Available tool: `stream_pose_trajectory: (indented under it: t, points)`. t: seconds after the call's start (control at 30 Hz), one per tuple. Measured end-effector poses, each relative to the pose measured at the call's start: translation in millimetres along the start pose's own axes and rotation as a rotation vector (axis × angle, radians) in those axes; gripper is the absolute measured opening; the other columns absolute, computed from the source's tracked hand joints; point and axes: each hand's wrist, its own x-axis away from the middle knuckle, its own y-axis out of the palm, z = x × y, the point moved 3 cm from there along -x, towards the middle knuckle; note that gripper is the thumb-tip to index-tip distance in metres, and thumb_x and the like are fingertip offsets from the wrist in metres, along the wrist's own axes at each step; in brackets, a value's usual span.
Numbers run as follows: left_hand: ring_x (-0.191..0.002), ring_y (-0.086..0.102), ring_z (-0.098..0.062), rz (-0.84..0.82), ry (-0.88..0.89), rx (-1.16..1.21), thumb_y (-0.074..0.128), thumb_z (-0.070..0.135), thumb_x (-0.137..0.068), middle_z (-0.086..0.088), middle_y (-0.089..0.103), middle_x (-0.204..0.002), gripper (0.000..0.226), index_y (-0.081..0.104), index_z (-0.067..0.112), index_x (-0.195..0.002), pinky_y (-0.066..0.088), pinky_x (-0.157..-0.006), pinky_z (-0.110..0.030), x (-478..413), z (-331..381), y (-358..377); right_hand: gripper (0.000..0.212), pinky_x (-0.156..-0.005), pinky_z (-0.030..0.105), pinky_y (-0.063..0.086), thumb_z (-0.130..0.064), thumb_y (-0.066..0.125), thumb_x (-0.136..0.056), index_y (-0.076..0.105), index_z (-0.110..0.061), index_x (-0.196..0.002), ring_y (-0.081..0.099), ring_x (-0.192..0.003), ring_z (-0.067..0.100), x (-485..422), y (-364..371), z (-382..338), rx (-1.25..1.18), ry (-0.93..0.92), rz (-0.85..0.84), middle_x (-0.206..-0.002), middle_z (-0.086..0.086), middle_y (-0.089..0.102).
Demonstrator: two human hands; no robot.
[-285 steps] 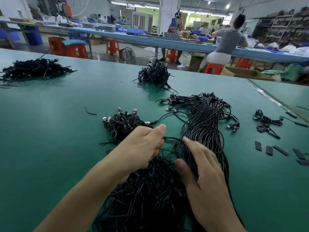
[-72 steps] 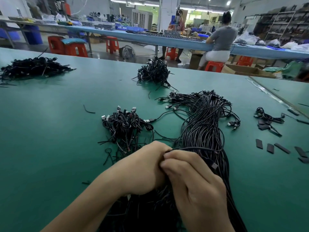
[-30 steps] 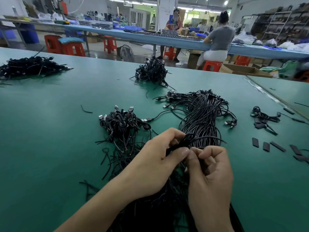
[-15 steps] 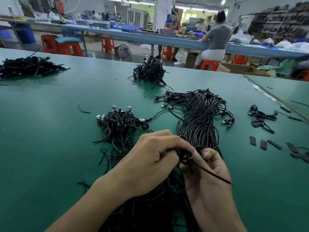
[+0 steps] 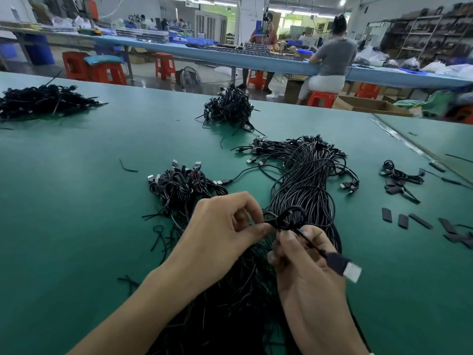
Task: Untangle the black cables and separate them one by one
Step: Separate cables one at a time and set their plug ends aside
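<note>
Over the near end of the black cables (image 5: 304, 180) heaped on the green tabletop (image 5: 76, 213), your left grip (image 5: 222, 226) pinches a small looped cable (image 5: 289, 217) between thumb and forefinger. Your right grip (image 5: 304, 267) curls round the same cable's tail just beside it, and its USB plug (image 5: 344, 267) juts out to the right, blurred. A smaller coiled heap (image 5: 179, 185) lies to the left, apart from both grips.

We see one black cable (image 5: 291, 219) coiled in a small loop, its plug (image 5: 344, 267) jutting right, above the tangled bundle (image 5: 307, 180) on the table (image 5: 76, 213)
</note>
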Motion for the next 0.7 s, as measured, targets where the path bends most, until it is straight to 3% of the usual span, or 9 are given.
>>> stream_pose_trajectory:
  t: [0.1,0.2,0.33,0.4,0.5,0.57,0.7]
  points:
    - [-0.060,0.062,-0.001,-0.063,-0.042,0.054,0.080,0.021,-0.083,0.012,0.070,-0.070,0.015,0.071,0.030,-0.077,0.049,-0.060,-0.015,0,-1,2,0.024,-0.050,0.020,0.047,-0.007,0.068,-0.070,0.053,-0.025,-0.065,0.053,-0.052,0.010,-1,3,-2,0.044,-0.010,-0.045,-0.066,0.003,0.060]
    - [-0.070,0.068,-0.004,-0.119,-0.104,0.098,0.070,0.013,-0.092,0.012,0.074,-0.076,0.021,0.074,0.031,-0.084,0.056,-0.069,-0.025,-1,-3,5,0.028,-0.052,0.020,0.047,-0.012,0.068,-0.075,0.051,-0.029,-0.062,0.051,-0.058,0.009,1,1,-1,0.167,0.026,-0.039,-0.073,0.006,0.061]
    - [-0.083,0.071,-0.023,-0.162,-0.193,0.285,0.057,0.039,-0.087,-0.001,0.076,-0.085,0.026,0.079,0.027,-0.093,0.057,-0.080,-0.039,-1,-1,8,0.040,-0.049,0.019,0.044,0.000,0.061,-0.091,0.046,-0.028,-0.066,0.046,-0.055,0.011,1,-3,-5,0.330,-0.047,0.007,-0.068,0.000,0.059]
    - [-0.083,0.072,-0.015,-0.188,-0.172,0.341,0.066,0.047,-0.081,0.000,0.076,-0.086,0.029,0.078,0.024,-0.095,0.058,-0.075,-0.030,1,2,8,0.037,-0.049,0.019,0.044,0.002,0.060,-0.092,0.042,-0.023,-0.070,0.045,-0.055,0.012,1,-3,-7,0.345,-0.067,0.009,-0.066,-0.001,0.058]
    - [-0.085,0.072,-0.009,-0.189,-0.110,0.367,0.085,0.018,-0.076,0.004,0.076,-0.089,0.023,0.075,0.022,-0.097,0.052,-0.070,-0.017,2,6,7,0.047,-0.050,0.019,0.044,0.005,0.060,-0.091,0.045,-0.030,-0.063,0.044,-0.055,0.011,2,-1,-7,0.356,-0.097,-0.008,-0.064,-0.004,0.057]
    - [-0.084,0.071,-0.008,-0.177,-0.053,0.361,0.083,0.001,-0.075,0.005,0.075,-0.089,0.030,0.074,0.022,-0.095,0.050,-0.068,-0.016,3,8,8,0.053,-0.050,0.017,0.043,0.008,0.057,-0.091,0.045,-0.033,-0.060,0.044,-0.055,0.010,1,-2,-7,0.366,-0.116,-0.008,-0.062,-0.007,0.054]
    - [-0.081,0.066,-0.001,-0.143,0.060,0.277,0.074,-0.010,-0.075,0.012,0.074,-0.090,0.049,0.069,0.031,-0.103,0.044,-0.068,-0.009,5,16,9,0.050,-0.052,0.017,0.045,0.006,0.063,-0.086,0.048,-0.034,-0.059,0.045,-0.059,0.012,-1,-5,-9,0.303,-0.121,0.030,-0.062,-0.005,0.052]
